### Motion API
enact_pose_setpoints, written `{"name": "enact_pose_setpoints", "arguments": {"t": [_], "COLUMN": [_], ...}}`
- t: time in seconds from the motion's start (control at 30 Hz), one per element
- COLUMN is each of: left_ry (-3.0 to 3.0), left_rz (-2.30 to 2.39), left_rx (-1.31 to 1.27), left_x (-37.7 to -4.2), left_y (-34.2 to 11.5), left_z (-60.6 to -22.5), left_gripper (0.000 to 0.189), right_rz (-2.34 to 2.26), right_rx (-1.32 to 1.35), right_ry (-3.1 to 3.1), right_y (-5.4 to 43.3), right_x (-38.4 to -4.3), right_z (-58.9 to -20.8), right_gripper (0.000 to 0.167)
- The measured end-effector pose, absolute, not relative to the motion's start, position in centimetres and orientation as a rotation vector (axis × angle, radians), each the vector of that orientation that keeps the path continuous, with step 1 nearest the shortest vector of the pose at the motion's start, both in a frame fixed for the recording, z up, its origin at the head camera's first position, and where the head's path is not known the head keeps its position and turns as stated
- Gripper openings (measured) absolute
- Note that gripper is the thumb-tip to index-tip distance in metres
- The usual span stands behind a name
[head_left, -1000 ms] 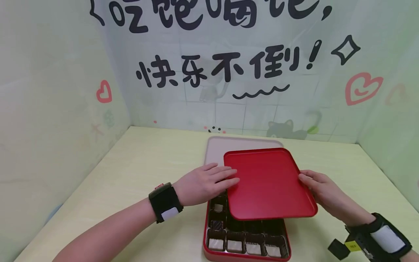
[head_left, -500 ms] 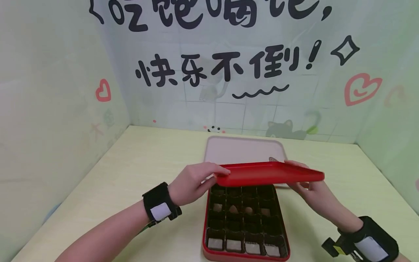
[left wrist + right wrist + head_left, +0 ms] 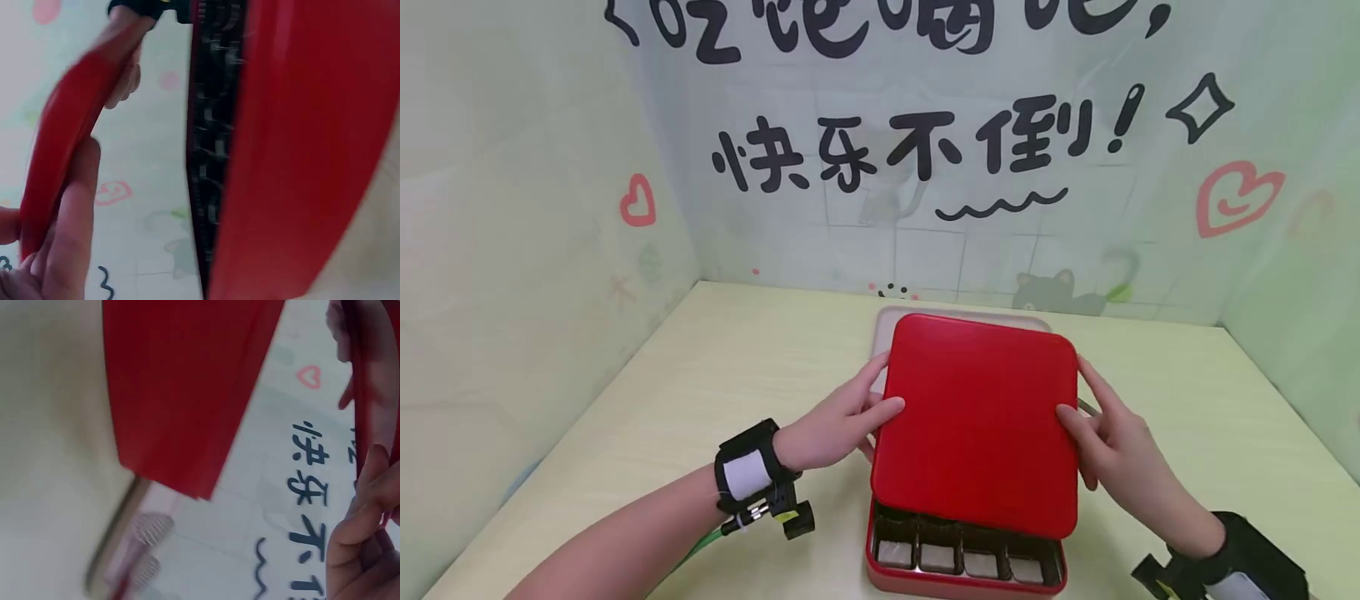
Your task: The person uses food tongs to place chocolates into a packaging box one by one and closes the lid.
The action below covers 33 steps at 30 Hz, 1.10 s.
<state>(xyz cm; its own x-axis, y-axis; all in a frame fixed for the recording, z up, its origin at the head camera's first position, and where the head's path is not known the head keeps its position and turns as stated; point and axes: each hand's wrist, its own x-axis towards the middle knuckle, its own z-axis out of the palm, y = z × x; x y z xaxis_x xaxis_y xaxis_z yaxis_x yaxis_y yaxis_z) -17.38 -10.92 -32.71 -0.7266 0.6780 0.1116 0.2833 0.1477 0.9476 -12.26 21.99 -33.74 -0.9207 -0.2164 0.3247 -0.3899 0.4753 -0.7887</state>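
Both hands hold a red lid (image 3: 977, 425) by its sides, smooth outer face up. My left hand (image 3: 838, 421) pinches its left edge, thumb on top and fingers beneath. On the right edge, my right hand (image 3: 1120, 454) has its thumb on top, other fingers along the side and below. Beneath the lid stands a red box (image 3: 962, 581) with a dark divided insert; pale squares show in its front row, and the lid hides the rest. A gap separates lid (image 3: 62, 137) and box (image 3: 300, 144) in the left wrist view.
A pale pink tray (image 3: 883, 329) lies behind the box, mostly covered by the lid. In the right wrist view, a tool with ridged, rounded ends (image 3: 152, 528) lies at the tray. A printed wall cloth (image 3: 820, 250) closes off the table's back.
The lid, earlier with its rimmed inner side up, has been turned over above the box. My left hand has gone from open fingers at its edge to pinching it; the right hand has changed its hold.
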Motion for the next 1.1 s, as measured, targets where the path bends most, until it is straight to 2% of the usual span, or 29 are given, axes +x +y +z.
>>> {"name": "enact_pose_setpoints", "arguments": {"t": [0.27,0.53,0.77,1.1], "left_ry": [2.117,2.065,2.045,2.064], "left_rz": [1.351,1.36,1.374,1.371], "left_rx": [0.779,0.66,0.632,0.609], "left_x": [-16.7,-16.0,-15.6,-15.0], "left_y": [-11.2,-11.2,-11.2,-11.4], "left_z": [-35.5,-36.9,-37.3,-37.7], "left_gripper": [0.066,0.068,0.07,0.075], "right_rz": [1.725,1.589,1.528,1.58], "right_rx": [0.498,0.442,0.339,0.38], "right_ry": [-2.765,-2.885,-2.949,-2.951], "right_y": [21.7,21.5,21.4,21.4], "right_x": [-13.0,-12.8,-12.5,-11.9], "right_z": [-36.6,-37.1,-37.2,-37.5], "right_gripper": [0.062,0.06,0.065,0.069]}}
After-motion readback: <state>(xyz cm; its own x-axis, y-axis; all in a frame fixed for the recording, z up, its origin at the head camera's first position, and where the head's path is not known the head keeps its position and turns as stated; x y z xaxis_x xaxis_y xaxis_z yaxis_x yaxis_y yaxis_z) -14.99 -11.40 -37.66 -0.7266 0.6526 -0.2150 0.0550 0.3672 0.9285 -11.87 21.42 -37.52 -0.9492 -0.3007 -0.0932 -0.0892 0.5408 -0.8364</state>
